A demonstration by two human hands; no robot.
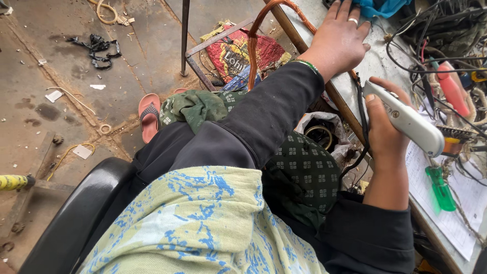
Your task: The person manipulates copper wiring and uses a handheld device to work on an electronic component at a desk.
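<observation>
White plastic tool (406,121) sits gripped in the right hand (384,133) over the bench (373,63) edge, while the left hand (339,40) lies flat, fingers spread, near blue cloth (383,6).

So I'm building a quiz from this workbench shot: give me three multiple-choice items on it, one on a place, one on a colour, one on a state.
1. Where does the left hand rest?
A on the workbench top
B on the floor
C on the chair

2. What colour is the screwdriver handle by the papers?
A green
B black
C white

3. How does the right hand stand?
A open and empty
B closed around a white handheld tool
C flat on paper

Answers: 1 A, the palm lies flat on the grey top. 2 A, the handle is clear green. 3 B, the fingers wrap the tool's body.
</observation>
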